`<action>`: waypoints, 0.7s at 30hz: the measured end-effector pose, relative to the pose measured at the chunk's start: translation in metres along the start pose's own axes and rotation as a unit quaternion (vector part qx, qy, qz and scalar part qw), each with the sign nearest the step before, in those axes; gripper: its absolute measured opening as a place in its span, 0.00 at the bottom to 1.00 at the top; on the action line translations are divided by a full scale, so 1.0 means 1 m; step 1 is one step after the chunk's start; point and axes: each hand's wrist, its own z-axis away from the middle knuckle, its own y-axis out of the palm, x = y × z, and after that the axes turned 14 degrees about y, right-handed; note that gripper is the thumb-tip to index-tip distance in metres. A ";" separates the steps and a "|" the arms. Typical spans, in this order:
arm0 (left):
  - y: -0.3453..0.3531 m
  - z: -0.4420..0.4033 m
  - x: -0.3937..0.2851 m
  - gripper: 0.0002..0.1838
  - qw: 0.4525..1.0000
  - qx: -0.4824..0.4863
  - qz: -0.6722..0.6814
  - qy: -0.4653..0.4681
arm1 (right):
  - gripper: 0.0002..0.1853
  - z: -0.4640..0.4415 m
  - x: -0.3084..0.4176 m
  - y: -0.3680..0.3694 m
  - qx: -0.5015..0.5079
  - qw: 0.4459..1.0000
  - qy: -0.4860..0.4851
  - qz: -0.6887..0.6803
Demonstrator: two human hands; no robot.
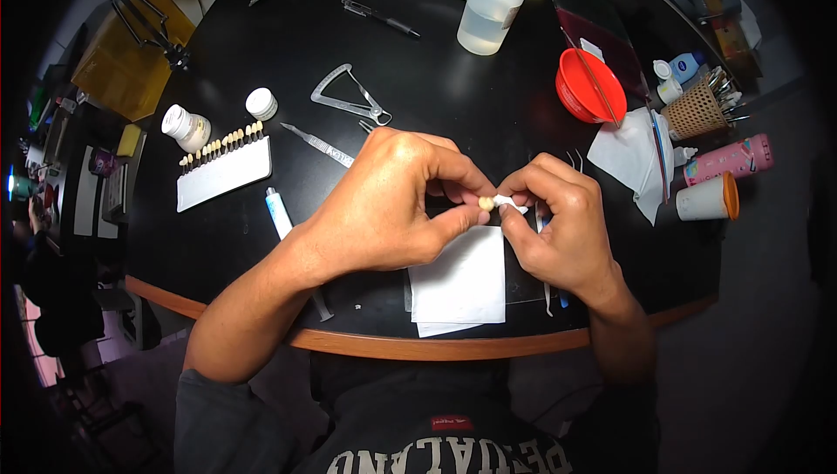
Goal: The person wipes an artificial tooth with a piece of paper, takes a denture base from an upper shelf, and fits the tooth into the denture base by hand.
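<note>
Over paper's (pixel 458 286) far edge: left hand (pixel 397 204) pinches tooth (pixel 486 204); right hand (pixel 560 223) pinches wad (pixel 508 203), lying crosswise, tip at tooth.

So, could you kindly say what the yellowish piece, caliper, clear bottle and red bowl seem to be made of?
Yellowish piece: perhaps ceramic or resin, smooth-looking; too small to tell. Caliper: likely metal, with a silvery sheen. Clear bottle: probably plastic, translucent; liquid shows through. Red bowl: perhaps plastic or rubber, smooth, vividly coloured.
</note>
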 end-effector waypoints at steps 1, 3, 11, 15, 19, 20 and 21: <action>0.000 0.000 0.000 0.08 1.000 -0.012 -0.008 -0.007 | 0.06 0.000 -0.001 0.000 -0.012 1.000 0.002 0.000; 0.000 0.001 0.001 0.08 0.999 -0.035 -0.024 -0.022 | 0.07 -0.001 -0.003 0.001 -0.034 0.999 0.007 -0.001; 0.000 0.001 0.007 0.08 0.995 -0.029 -0.070 -0.065 | 0.07 -0.004 -0.016 0.004 -0.074 0.997 0.020 0.020; 0.001 0.001 0.007 0.08 0.995 -0.019 -0.060 -0.075 | 0.08 -0.006 -0.021 0.007 -0.068 0.997 0.012 0.036; 0.000 0.000 0.005 0.08 0.996 -0.012 -0.054 -0.074 | 0.08 -0.006 -0.025 0.008 -0.055 0.997 0.022 0.042; 0.000 0.000 0.005 0.08 0.996 -0.012 -0.053 -0.074 | 0.08 -0.006 -0.024 0.008 -0.055 0.997 0.022 0.044; 0.000 0.000 0.005 0.08 0.996 -0.012 -0.052 -0.073 | 0.09 -0.005 -0.023 0.007 -0.055 0.997 0.021 0.046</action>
